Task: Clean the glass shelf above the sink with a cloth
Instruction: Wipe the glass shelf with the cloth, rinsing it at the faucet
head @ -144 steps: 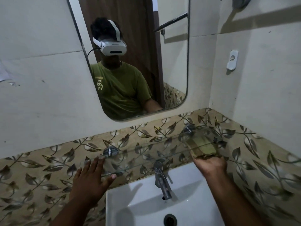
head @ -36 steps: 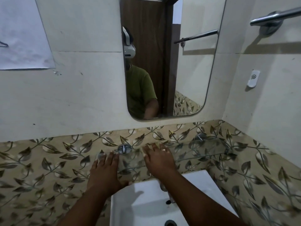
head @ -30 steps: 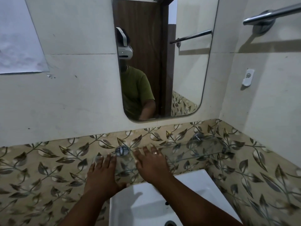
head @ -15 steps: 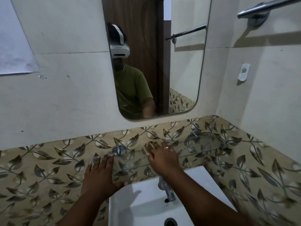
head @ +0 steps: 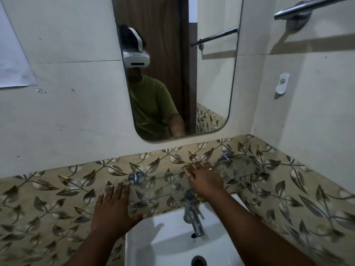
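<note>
Dim, perhaps top-lit; edges bowed; lower tiles blurred.

So the wall band point(head: 57, 192) behind the sink is beige with a grey-brown leaf and vine pattern, and it shows straight through the clear glass shelf point(head: 238, 169). Upper wall point(head: 76, 112) is plain off-white. Sink point(head: 165, 244) is white, tap point(head: 192, 214) and towel bar point(head: 307, 6) are shiny silver. The mirror point(head: 215, 93) shows an olive green t-shirt point(head: 151, 106), a white headset point(head: 136, 58) and a dark brown door point(head: 165, 35).
</note>
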Demonstrator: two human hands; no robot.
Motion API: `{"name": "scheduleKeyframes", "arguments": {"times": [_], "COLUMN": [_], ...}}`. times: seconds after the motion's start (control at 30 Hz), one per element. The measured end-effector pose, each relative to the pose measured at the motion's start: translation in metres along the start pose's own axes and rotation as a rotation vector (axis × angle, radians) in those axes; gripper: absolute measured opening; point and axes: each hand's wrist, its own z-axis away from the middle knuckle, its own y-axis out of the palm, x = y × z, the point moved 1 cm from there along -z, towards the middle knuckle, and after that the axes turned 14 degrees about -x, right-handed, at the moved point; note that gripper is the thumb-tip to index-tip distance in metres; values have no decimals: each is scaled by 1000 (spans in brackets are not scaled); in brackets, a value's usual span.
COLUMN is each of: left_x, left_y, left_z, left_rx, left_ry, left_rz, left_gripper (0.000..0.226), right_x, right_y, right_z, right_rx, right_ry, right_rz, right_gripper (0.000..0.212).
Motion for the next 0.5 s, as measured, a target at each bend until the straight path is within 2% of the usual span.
{"name": "scheduleKeyframes", "arguments": {"times": [0.2,0.33,0.4,0.5], "left_x": [2,1,2,4], "left_y": [2,4,5,4], "left_z": [0,-1,-1,0], "left_rx": [3,-6,-6,-5], "left_ry": [4,-3,-1,-5], "left_rz": [-8,-2,-8,-16], "left_gripper": [123,123,122,122], "right_x": [-15,-59,-71,-66], "right_y": [-10,-12,-14,-12], "right_z": [41,47,32,9], "right_rx": [-76,-137,-116,-78], "right_ry": [-162,-44,26,33], "right_rz": [-80,-35,12,39], "right_gripper": [52,53,54,56]}}
